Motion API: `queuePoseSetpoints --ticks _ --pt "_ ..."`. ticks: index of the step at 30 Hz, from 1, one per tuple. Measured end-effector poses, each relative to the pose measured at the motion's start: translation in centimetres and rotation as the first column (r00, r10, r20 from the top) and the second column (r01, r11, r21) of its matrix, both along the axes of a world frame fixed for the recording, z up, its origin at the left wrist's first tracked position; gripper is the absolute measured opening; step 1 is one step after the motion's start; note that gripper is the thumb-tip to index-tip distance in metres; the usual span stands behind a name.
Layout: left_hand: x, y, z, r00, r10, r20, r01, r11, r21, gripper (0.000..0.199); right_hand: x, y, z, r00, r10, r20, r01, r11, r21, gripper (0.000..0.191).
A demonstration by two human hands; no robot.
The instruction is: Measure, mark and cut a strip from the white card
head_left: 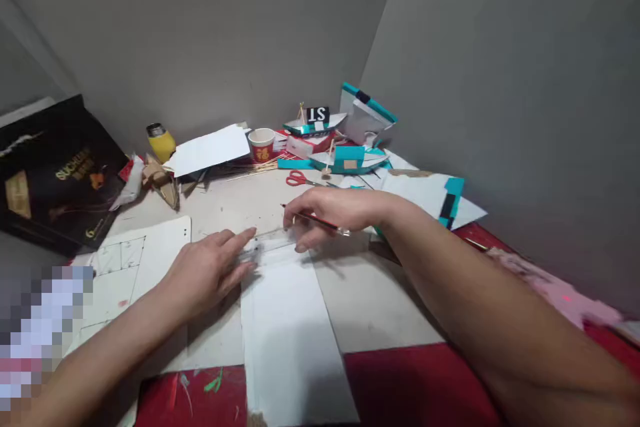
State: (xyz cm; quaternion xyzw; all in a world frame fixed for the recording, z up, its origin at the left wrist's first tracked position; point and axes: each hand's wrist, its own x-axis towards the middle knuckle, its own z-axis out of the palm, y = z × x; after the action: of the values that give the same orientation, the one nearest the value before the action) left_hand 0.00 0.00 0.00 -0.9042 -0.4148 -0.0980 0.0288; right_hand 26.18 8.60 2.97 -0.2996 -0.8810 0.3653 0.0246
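Observation:
A long white sheet (290, 333) lies in front of me, running down over the table's near edge. Across its far end is a clear ruler (273, 242). My left hand (213, 263) rests on the ruler's left end, thumb and fingers spread. Over the ruler's right end, my right hand (325, 213) has its fingers curled round a dark pencil (323, 221), which lies crosswise in the hand with its tip to the left.
Paper with drawn lines (120, 257) lies at left, beside a black box (55, 173). Farther back are a yellow bottle (161, 141), a paper cup (263, 145), red scissors (296, 178) and model boats (350, 160). Card with teal tape (425, 190) sits at right.

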Motion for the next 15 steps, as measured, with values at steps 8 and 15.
queuePoseSetpoints --ticks 8,15 --pt "1.2 -0.2 -2.3 0.993 -0.120 -0.017 0.120 0.992 0.043 0.045 2.5 0.4 1.7 0.975 -0.139 -0.173 0.140 0.990 -0.009 0.040" --pt "2.7 -1.8 -2.6 0.989 -0.100 -0.109 0.105 0.994 0.041 0.050 1.4 2.0 -1.3 0.946 -0.199 -0.255 0.195 0.980 -0.044 0.024"
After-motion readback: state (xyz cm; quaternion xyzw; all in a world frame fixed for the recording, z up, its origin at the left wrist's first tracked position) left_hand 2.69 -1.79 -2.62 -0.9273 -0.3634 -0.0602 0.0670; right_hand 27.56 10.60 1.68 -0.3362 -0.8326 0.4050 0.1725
